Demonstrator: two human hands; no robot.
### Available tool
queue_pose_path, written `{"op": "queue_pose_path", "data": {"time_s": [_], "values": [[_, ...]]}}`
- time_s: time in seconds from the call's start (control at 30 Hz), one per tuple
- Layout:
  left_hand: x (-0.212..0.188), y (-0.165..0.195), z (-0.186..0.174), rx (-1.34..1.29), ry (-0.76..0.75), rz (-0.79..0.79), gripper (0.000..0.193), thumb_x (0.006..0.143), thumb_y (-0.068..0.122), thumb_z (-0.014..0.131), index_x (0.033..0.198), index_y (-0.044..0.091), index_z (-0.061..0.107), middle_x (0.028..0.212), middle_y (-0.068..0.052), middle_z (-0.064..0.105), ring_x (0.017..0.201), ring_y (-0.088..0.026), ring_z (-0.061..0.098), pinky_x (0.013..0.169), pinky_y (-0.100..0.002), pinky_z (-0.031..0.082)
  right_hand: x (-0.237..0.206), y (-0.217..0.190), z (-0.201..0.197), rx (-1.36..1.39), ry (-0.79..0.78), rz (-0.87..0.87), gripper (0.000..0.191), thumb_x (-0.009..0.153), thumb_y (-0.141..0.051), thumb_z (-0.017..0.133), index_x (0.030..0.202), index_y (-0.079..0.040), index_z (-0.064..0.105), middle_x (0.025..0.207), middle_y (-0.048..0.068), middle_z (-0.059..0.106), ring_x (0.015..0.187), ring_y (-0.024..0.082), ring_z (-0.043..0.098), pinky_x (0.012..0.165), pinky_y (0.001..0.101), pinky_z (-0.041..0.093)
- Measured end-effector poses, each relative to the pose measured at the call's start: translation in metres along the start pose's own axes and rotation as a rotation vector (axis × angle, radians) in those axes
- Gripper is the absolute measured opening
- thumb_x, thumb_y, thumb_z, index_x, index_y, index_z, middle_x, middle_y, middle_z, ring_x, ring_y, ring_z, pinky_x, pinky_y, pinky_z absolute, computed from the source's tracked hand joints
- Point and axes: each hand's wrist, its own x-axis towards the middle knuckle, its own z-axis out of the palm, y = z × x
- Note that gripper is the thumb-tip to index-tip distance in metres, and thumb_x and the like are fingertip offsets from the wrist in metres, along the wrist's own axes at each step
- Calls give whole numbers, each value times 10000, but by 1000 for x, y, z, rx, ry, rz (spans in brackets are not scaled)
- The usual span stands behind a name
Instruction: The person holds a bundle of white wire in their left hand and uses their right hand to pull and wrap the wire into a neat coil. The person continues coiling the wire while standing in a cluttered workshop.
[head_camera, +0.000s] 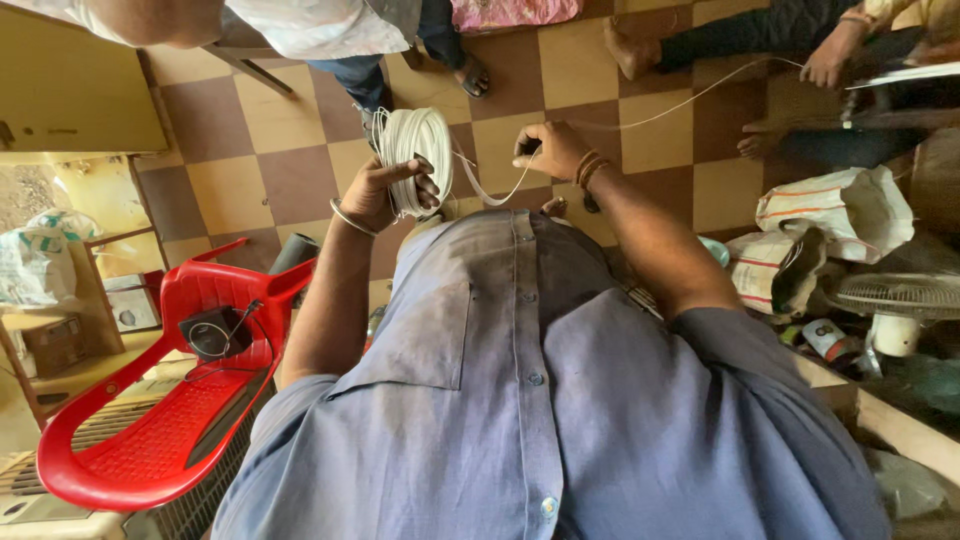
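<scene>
My left hand grips a thick coil of white wire, fingers wrapped around its lower half; a metal bangle sits on that wrist. My right hand pinches the loose strand of white wire that hangs in a loop from the coil. The strand runs on from my right hand across the floor to another person's hand at the upper right. My blue-grey shirt fills the lower middle of the head view.
A red plastic chair with a small black part on its seat stands at the left. White sacks and a small fan lie at the right. Two other people sit or stand at the top on the checkered tile floor.
</scene>
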Motion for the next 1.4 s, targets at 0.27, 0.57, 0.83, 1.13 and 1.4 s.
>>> {"op": "queue_pose_path", "data": {"time_s": [0.27, 0.57, 0.83, 1.13, 1.4], "values": [[8, -4, -12, 190, 14, -35, 185, 1000, 63, 697, 1108, -86, 683, 804, -164, 699, 680, -262, 706, 583, -375, 593, -9, 32, -23, -477, -244, 274, 251, 734, -321, 882, 894, -146, 801, 898, 73, 783, 865, 285, 737, 799, 448, 568], [18, -26, -9, 52, 98, 31, 287, 937, 42, 672, 1210, -34, 625, 1012, -160, 737, 884, -274, 751, 726, -374, 646, -16, 6, -16, -22, 347, -78, 221, 880, -243, 818, 900, -86, 665, 844, 85, 721, 784, 264, 697, 747, 436, 566], [21, -18, -8, 3, 28, 70, 179, 984, 51, 708, 1135, -32, 655, 914, -121, 693, 801, -217, 707, 713, -376, 611, -30, 17, 22, -622, -413, 299, 237, 830, -333, 826, 921, -124, 760, 845, 111, 752, 790, 282, 716, 752, 441, 564], [5, -8, 6, 19, -10, 59, 135, 949, 38, 691, 1064, -12, 641, 1004, -148, 733, 904, -263, 736, 729, -375, 613, -12, 5, -15, -256, 189, 13, 251, 865, -357, 809, 943, -127, 744, 886, 58, 767, 794, 240, 729, 745, 399, 564], [5, -9, -1, 94, 12, 114, 217, 979, 53, 711, 1162, -57, 669, 831, -113, 706, 716, -229, 707, 669, -360, 606, -3, -12, 20, -826, -435, 27, 285, 806, -373, 810, 1001, -182, 731, 955, 80, 754, 961, 263, 712, 932, 481, 484]]}}
